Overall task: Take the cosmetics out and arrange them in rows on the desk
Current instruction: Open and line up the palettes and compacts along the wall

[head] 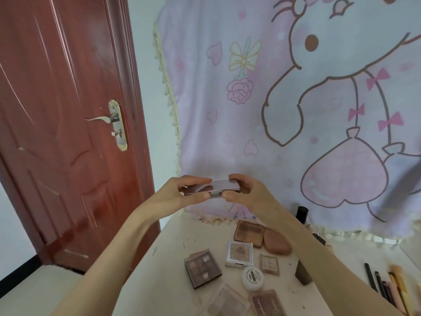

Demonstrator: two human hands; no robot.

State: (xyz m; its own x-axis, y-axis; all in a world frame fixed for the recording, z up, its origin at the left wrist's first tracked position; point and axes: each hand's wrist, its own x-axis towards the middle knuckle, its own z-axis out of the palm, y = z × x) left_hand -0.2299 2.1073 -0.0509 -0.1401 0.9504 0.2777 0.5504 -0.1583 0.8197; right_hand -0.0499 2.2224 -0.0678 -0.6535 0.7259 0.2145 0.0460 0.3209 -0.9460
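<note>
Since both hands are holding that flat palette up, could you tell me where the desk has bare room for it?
Bare desk lies left of the dark eyeshadow palette, toward the door-side edge. Another gap lies between the brown tube and the pencils. The middle is crowded.

red door [59, 133] | pink cartoon wall cloth [296, 99] | white desk [173, 270]
</note>
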